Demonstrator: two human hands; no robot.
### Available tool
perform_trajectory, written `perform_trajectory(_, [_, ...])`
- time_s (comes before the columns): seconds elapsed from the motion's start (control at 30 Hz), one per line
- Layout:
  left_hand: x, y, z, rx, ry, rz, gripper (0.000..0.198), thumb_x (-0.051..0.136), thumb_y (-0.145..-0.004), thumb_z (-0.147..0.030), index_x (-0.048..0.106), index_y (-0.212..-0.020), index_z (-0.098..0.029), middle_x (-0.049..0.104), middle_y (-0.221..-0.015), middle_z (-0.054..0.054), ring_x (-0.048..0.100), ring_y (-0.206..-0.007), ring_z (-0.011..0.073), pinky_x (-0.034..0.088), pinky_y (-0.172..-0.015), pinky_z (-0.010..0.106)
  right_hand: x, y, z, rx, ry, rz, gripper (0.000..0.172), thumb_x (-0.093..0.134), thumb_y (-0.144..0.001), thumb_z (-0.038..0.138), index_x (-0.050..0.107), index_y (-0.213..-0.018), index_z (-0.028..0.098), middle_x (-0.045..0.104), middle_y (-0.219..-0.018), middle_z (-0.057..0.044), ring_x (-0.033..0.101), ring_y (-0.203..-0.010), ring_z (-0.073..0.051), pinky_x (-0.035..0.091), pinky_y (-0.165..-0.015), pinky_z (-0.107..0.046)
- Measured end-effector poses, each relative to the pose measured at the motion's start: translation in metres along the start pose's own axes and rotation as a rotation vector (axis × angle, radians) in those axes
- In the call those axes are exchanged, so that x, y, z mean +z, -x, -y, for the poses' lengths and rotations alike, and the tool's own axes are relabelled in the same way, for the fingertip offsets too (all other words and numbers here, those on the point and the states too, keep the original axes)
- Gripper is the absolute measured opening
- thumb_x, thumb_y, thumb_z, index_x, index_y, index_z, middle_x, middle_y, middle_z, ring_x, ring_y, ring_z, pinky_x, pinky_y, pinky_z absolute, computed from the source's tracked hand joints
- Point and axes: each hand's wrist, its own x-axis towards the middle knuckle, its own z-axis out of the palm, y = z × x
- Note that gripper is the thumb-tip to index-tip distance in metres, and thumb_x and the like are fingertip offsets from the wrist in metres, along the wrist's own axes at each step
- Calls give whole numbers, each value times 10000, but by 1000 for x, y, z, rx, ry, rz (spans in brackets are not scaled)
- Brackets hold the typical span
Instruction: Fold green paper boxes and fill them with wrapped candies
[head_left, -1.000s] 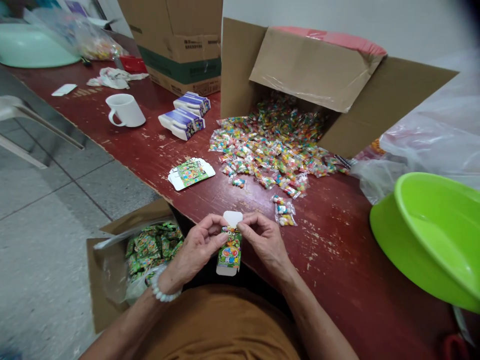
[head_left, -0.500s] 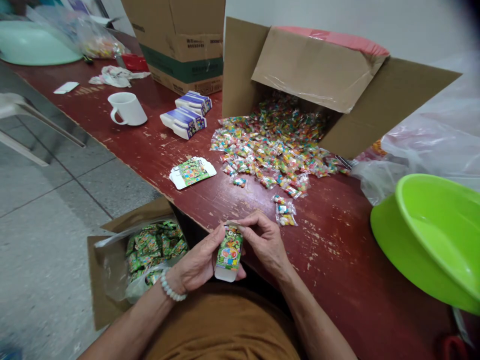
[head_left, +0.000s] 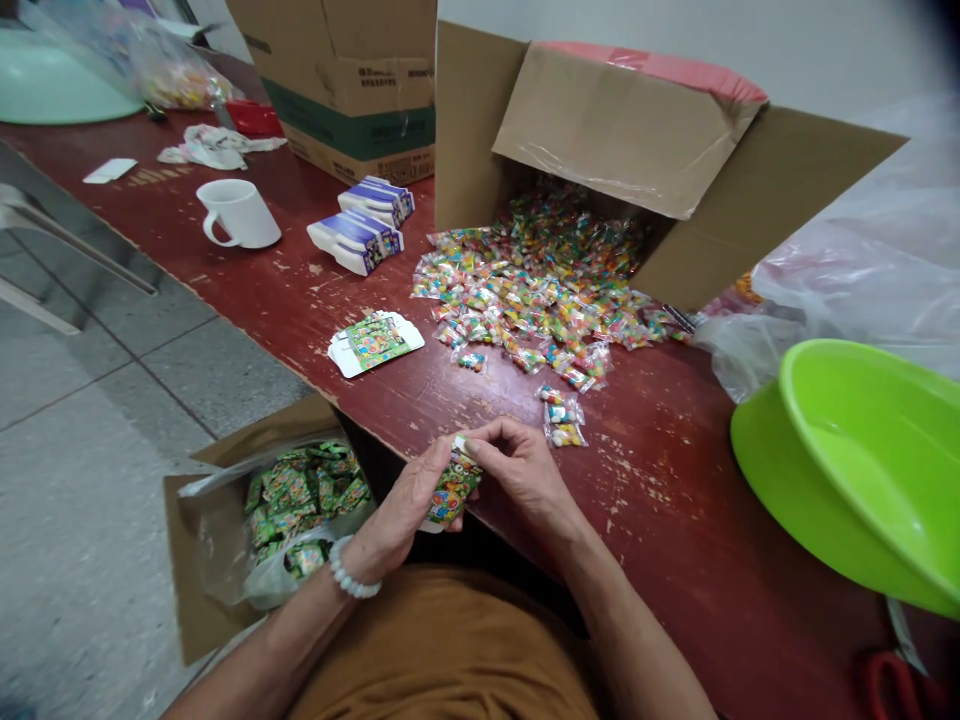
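Small green box (head_left: 450, 492) is held between both hands, just off the near table (head_left: 675, 520) edge, over the lap. Long axis tilted, top end up-right. L hand (head_left: 399, 512) cups the body from below-left, clamped on it. R hand (head_left: 521, 470) pinches the top end w/ thumb + forefinger, so R is nearer the flap. Nothing between hands and box.

Floor carton (head_left: 184, 590) of like boxes sits just below-left. Three packets (head_left: 562, 420) lie just beyond R hand. Flat blank (head_left: 375, 343), candy pile (head_left: 525, 290) and big carton (head_left: 622, 130) are further out; basin (head_left: 862, 480) is at right.
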Motion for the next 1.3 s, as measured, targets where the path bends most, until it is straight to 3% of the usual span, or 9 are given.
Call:
perform_trajectory(0.07, [-1,0,1,6,13,-11,678,523,-880,-686,616,-1314,-174,677,-743,54,570,-523,116,479,-467,205,1,0,0,-38,27,-24,230,736,-812,422,681,-777,201,729,-759,-24,590,-530,-138,491,-498,-275])
perform_trajectory(0.23, [-1,0,1,-69,105,4,670,528,-885,-673,573,-1369,-212,688,-795,54,580,-479,111,478,-429,212,-4,5,0,-392,319,12,160,635,-919,311,713,-802,235,751,-943,-43,663,-834,-187,517,-777,-334])
perform_trajectory(0.47, [2,1,1,-155,149,19,589,592,-879,-613,520,-1362,-285,666,-780,7,615,-500,143,505,-442,243,-3,12,-3,-529,565,12,68,629,-909,250,691,-881,249,686,-902,-51,619,-893,-209,488,-840,-367])
perform_trajectory(0.57, [-1,-1,-5,-165,211,76,524,722,-834,-476,550,-1289,-279,689,-845,11,675,-653,161,551,-580,254,-26,4,0,-497,584,-56,107,620,-922,312,698,-880,252,668,-884,-40,617,-868,-200,486,-807,-340])
perform_trajectory(0.7, [-10,-10,-14,-35,199,12,448,826,-745,-378,634,-1106,-195,713,-921,36,661,-733,140,539,-678,232,-83,-17,1,-305,825,-543,314,599,-907,440,682,-1092,200,653,-1015,-91,594,-804,-217,471,-758,-361])
perform_trajectory(0.77, [-16,-16,-16,22,131,-59,451,871,-674,-361,628,-1009,-179,709,-875,29,648,-728,151,541,-690,257,-107,-28,-1,-154,1021,-676,413,612,-882,482,681,-1137,164,650,-1054,-141,596,-900,-271,457,-810,-404])
perform_trajectory(0.93, [-42,-27,-22,252,-249,-233,504,863,-604,-301,585,-1015,-212,623,-856,-21,609,-797,168,511,-721,270,-124,-46,-6,68,1142,-690,451,639,-827,585,726,-1023,188,674,-1078,-157,594,-1008,-327,441,-812,-418])
perform_trajectory(1.13, [-64,-21,-32,359,-938,98,269,681,-745,-296,712,-1006,-243,659,-907,35,611,-868,221,449,-814,304,-118,-54,-7,32,777,-699,257,733,-710,470,707,-773,223,720,-800,-28,630,-775,-235,434,-740,-348])
perform_trajectory(1.3, [-44,-16,-36,238,-820,42,166,621,-789,-310,622,-918,-206,622,-838,4,579,-798,195,442,-739,285,-105,-41,3,-120,604,-675,276,640,-801,467,677,-826,194,720,-835,-37,634,-748,-194,458,-692,-298])
